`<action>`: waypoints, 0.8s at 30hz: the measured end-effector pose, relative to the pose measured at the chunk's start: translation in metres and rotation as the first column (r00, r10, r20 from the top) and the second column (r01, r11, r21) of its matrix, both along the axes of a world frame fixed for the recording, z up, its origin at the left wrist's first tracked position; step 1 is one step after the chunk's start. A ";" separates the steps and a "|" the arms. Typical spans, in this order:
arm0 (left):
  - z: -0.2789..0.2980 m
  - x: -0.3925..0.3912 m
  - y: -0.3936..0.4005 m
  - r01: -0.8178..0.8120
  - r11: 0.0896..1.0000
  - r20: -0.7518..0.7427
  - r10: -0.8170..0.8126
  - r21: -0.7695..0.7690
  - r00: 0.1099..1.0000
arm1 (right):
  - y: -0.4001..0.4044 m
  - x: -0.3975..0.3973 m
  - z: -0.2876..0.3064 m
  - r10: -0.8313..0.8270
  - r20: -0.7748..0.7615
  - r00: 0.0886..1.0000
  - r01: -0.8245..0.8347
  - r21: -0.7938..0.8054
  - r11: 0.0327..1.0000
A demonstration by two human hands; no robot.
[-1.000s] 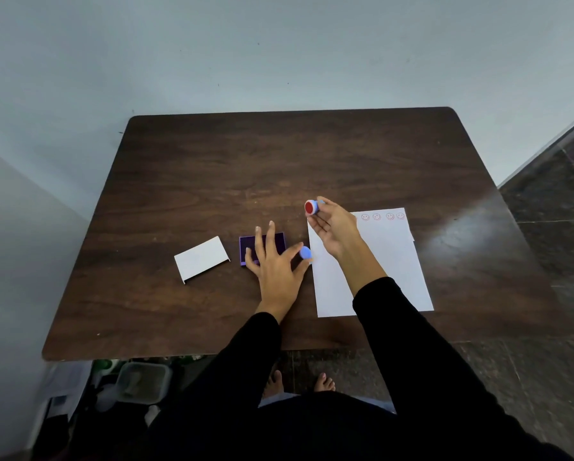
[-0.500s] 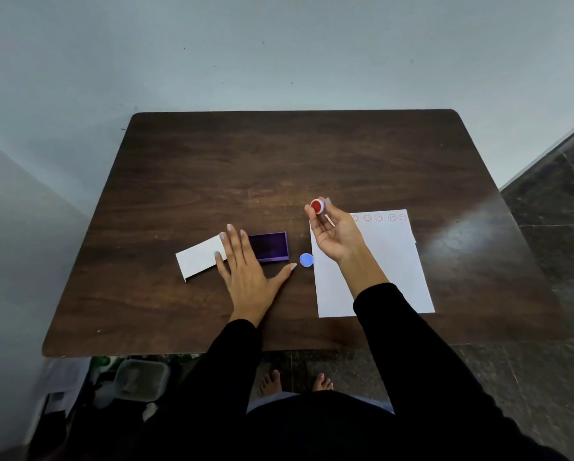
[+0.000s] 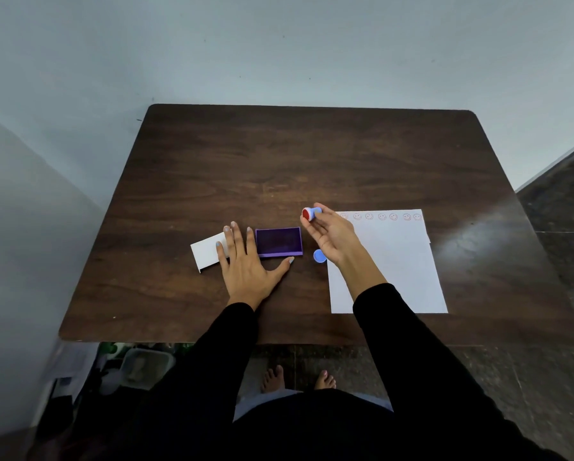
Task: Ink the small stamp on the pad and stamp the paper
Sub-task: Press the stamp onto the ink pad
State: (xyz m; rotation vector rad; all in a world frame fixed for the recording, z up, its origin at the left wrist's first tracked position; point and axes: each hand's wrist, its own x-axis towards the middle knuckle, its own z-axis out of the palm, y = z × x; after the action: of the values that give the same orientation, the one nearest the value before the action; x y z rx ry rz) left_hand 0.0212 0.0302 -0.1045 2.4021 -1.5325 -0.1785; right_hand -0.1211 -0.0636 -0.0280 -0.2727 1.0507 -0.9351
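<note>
My right hand [image 3: 332, 235] pinched the small blue stamp with its red face [image 3: 309, 214] in the air beside the white paper sheet's [image 3: 398, 264] left edge. My left hand [image 3: 247, 262] lay flat, fingers spread, touching the purple rectangular ink pad's [image 3: 279, 241] left side. Bare dark wooden table [image 3: 279, 161] stretched beyond both.

A dark wooden table [image 3: 312, 154] stands against a pale wall [image 3: 279, 44]. On its near left lies a white card [image 3: 207, 251]. A blue cap [image 3: 318, 256] rests nearer the middle.

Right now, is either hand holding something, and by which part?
The right hand holds the small stamp by its blue body, red face exposed. The left hand lies flat, holding nothing.
</note>
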 end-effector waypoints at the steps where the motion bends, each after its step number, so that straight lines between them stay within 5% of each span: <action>1: 0.000 -0.001 0.000 0.003 1.000 -0.003 -0.003 -0.005 1.000 | 0.000 0.002 -0.001 0.015 -0.084 0.996 -0.019 -0.047 0.999; 4: -0.001 -0.001 0.001 0.001 1.000 -0.014 -0.001 -0.017 1.000 | 0.007 0.013 -0.009 0.026 -0.389 0.921 -0.104 -0.180 0.978; 8: -0.002 0.000 0.002 0.003 1.000 -0.029 -0.003 0.005 1.000 | 0.023 0.029 -0.020 -0.057 -0.799 0.599 -0.393 -0.354 0.849; 16: -0.003 0.003 0.002 0.037 0.998 -0.039 -0.036 0.042 0.999 | 0.043 0.046 -0.031 -0.131 -0.939 0.319 -0.687 -0.324 0.651; 24: -0.001 0.003 0.001 0.055 0.998 -0.033 -0.053 0.037 0.998 | 0.043 0.043 -0.032 -0.150 -0.960 0.238 -0.774 -0.281 0.567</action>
State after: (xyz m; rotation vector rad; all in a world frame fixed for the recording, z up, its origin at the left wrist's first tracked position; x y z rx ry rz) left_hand 0.0242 0.0317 -0.1058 2.3762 -1.5946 -0.2591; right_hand -0.0784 -0.0211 -0.0604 -1.9968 1.4860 -0.6376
